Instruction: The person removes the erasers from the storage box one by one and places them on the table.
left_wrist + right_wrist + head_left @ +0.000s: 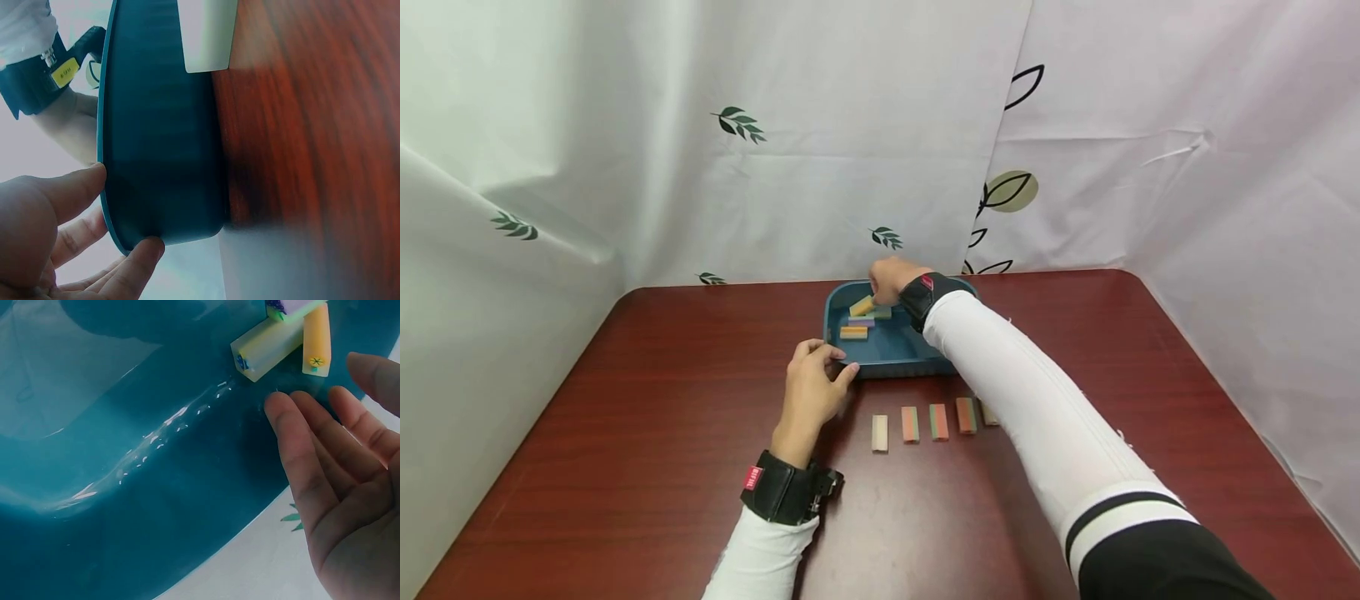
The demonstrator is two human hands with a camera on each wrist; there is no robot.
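Note:
A blue plastic tray stands near the table's back edge. My left hand holds its near left corner; in the left wrist view the thumb and fingers lie around the tray's rim. Over the far side of the tray is my right hand. The right wrist view shows its fingers loosely bent, with nothing visible between them, beside several small pastel bars. Among these are a pale yellow bar, an orange bar and a purple-and-green bar. Another orange-and-cream bar lies nearer the left hand.
In front of the tray, several bars stand in a row on the red-brown table, including a cream bar and a pink-and-green bar. The right forearm partly covers the row's right end. A white curtain hangs behind the table.

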